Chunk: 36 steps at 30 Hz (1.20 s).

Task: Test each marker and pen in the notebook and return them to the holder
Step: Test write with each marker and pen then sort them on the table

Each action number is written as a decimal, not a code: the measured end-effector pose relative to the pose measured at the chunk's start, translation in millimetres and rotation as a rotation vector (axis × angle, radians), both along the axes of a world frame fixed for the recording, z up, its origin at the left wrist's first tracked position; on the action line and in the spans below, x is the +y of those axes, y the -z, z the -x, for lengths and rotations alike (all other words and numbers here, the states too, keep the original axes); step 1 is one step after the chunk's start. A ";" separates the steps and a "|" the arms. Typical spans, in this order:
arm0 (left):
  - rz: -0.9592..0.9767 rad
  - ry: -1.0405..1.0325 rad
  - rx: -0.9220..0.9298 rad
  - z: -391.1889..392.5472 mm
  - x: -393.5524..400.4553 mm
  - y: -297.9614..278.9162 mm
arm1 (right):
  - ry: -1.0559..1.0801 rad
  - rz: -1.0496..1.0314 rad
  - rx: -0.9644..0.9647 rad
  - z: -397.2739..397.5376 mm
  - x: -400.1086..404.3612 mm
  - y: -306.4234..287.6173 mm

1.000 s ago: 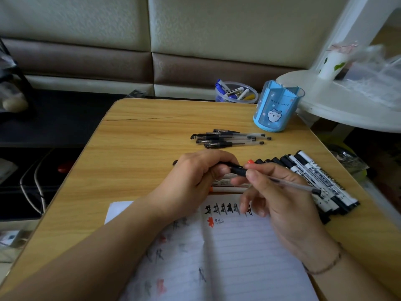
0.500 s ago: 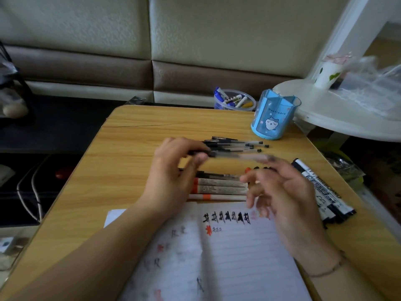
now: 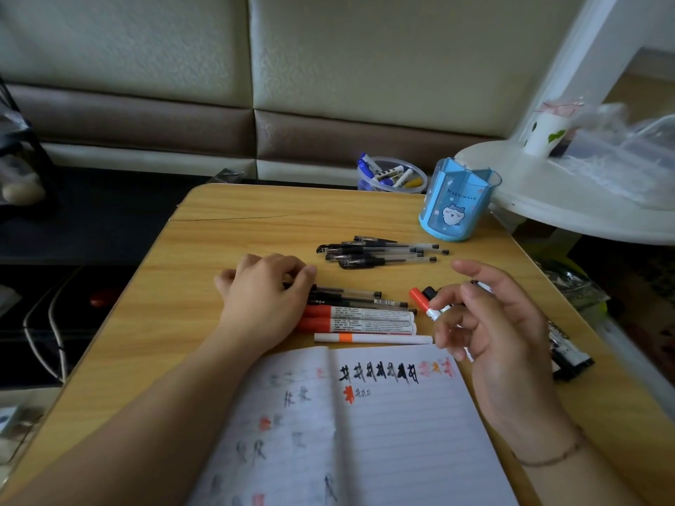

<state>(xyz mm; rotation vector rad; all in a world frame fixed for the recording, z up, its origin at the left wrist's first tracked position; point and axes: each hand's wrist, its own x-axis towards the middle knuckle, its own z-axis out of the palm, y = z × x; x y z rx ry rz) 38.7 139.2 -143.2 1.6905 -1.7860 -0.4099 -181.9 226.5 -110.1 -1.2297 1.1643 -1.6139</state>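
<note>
Red-capped marker [image 3: 423,304] is pinched in right hand [image 3: 489,323], long axis slanted, above notebook [image 3: 383,425] top edge. Left hand [image 3: 263,297], fingers curled, rests on pens [image 3: 350,297]. Holder [image 3: 454,202] stands at far right table corner, nearer right hand.

Setting: home living room. Evidence: padded sofa [image 3: 328,85] with cream back cushions and brown seat band directly behind a small wood-grain counter [image 3: 226,228]. White round plastic side table [image 3: 548,210] at right, carrying a paper cup [image 3: 544,135] with leaf print and crumpled clear plastic bags [image 3: 628,140]. Dark low shelf [image 3: 91,213] at left with loose cables [image 3: 47,337] beneath. Stationery is domestic: blue cartoon-cat pen holder [image 3: 453,210], lined notebook [image 3: 365,432] with scribbles, clear tub of markers [image 3: 391,175] on the sofa edge.
</note>
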 end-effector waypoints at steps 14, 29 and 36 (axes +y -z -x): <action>0.089 0.132 -0.143 4.9 4.4 3.2 | 0.152 -0.106 0.831 19.0 -82.8 -28.3; 0.149 0.091 0.048 1.9 0.7 7.4 | 0.045 -0.347 1.740 34.6 -163.4 -21.2; 0.138 0.065 0.076 2.8 3.5 3.4 | 0.121 -0.276 1.662 42.7 -158.9 -25.1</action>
